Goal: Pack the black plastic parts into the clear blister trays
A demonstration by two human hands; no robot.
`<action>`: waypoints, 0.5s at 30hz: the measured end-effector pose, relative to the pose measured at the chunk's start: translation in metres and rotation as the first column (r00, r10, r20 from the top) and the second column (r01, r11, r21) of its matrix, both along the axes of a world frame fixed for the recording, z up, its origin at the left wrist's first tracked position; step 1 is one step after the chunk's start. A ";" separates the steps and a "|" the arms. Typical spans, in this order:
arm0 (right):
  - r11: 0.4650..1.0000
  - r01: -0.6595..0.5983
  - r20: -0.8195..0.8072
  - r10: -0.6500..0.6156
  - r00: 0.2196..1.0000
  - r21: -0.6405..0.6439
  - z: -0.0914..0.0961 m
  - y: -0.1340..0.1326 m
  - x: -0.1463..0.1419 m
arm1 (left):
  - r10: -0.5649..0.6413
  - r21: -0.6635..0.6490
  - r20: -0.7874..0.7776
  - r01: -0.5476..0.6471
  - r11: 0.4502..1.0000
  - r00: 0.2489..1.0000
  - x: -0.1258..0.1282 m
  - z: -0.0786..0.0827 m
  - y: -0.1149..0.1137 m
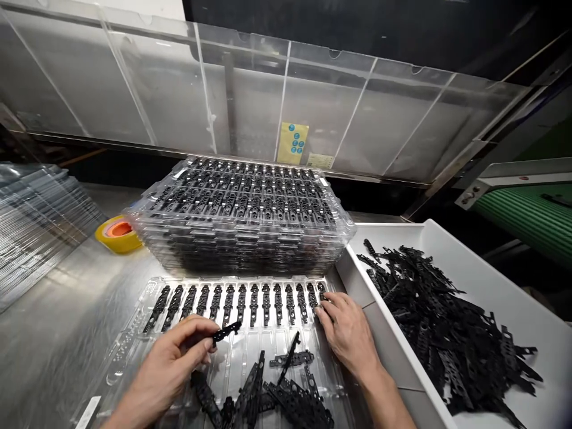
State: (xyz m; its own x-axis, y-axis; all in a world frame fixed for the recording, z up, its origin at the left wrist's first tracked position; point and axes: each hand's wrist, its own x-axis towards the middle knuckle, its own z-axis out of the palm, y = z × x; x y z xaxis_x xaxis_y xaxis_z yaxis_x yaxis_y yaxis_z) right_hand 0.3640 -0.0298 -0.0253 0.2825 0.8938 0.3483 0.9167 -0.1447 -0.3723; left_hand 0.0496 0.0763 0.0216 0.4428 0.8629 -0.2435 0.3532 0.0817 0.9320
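My left hand (172, 363) pinches a slim black perforated plastic part (227, 333) above the clear tray, its far end sticking out past the fingertips. My right hand (346, 330) is at the right end of the tray's upper row, thumb and fingers closed around another black plastic part (322, 290) in the last slot. Similar parts fill that row of the clear plastic tray (129, 351) side by side. Below the row, a loose pile of black parts (295, 399) lies on the tray, between my two hands.
Behind the tray rises a stack of filled clear trays (241, 238). A white bin (393, 339) at the right holds a heap of black parts. Yellow tape (117, 235) and a stack of clear trays (40, 232) stand left. A transparent panel (250, 101) spans the back.
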 end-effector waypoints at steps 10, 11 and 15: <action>0.990 -0.124 0.188 0.109 0.976 0.072 -0.019 0.005 0.025 | 0.430 0.560 -0.202 -0.257 0.788 0.880 -0.080 0.005 0.000; 0.984 -0.155 0.231 0.133 0.964 0.082 -0.024 0.007 0.030 | 0.448 0.640 -0.219 -0.219 0.737 0.867 -0.088 0.003 -0.002; 0.976 -0.164 0.227 0.129 0.965 0.142 -0.043 0.015 0.043 | 0.468 0.841 -0.293 -0.009 0.541 0.834 -0.110 -0.014 -0.015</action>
